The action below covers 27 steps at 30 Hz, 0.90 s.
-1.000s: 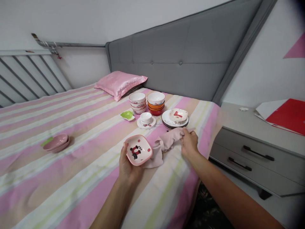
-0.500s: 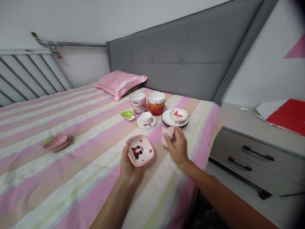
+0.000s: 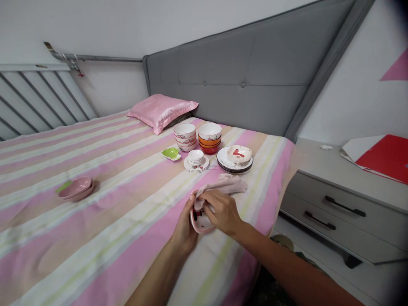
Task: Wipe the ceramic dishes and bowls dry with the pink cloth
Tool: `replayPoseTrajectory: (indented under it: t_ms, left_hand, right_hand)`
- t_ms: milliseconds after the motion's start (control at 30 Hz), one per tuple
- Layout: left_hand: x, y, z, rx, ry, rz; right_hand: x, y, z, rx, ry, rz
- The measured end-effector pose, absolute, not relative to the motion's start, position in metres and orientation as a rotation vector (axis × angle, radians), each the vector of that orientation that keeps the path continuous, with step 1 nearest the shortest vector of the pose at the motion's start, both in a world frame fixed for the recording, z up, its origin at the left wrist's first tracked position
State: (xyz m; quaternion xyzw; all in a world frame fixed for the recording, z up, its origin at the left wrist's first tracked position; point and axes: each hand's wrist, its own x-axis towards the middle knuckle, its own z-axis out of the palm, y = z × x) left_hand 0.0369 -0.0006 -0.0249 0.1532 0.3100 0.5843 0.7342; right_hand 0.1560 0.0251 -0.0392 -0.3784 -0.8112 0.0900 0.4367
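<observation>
My left hand (image 3: 185,231) grips a small square bowl (image 3: 201,225) by its left side, tilted above the bed. The bowl is white inside with a pink rim and a dark and red drawing, now partly covered. Pinched in my right hand (image 3: 223,211) is a pale pink cloth (image 3: 228,183), pressed against the bowl's inner upper edge, its loose end trailing to the right. Just beyond stand a stack of dark-rimmed plates (image 3: 225,160) with a patterned square bowl (image 3: 239,154) on top, and small white dishes (image 3: 195,155) on saucers (image 3: 206,163).
Two bowl stacks (image 3: 185,138) (image 3: 209,139) stand farther back, beside a green leaf-shaped dish (image 3: 171,153). Pink oval dishes (image 3: 76,189) lie at left on the striped bedspread (image 3: 127,221). A pink pillow (image 3: 162,110) rests near the grey headboard (image 3: 229,80); a nightstand (image 3: 344,204) is at right.
My right hand has moved left and brought the cloth onto the bowl; the bunched cloth now hangs spread out. My left hand has shifted the bowl slightly right and down.
</observation>
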Motion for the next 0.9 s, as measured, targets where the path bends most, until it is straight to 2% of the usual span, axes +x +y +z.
replayPoseTrajectory:
  t_ms: [267, 467, 900]
  left_hand:
    - [0.038, 0.006, -0.022, 0.387, 0.614, 1.374]
    - [0.039, -0.001, -0.01, 0.404, 0.763, 1.258]
    - [0.026, 0.004, -0.027, 0.341, 0.799, 1.228]
  right_hand:
    - [0.158, 0.031, -0.038, -0.928, -2.321, -0.128]
    - [0.16, 0.033, -0.042, -1.03, -2.394, -0.155]
    - [0.151, 0.029, -0.046, -1.159, -2.417, -0.119]
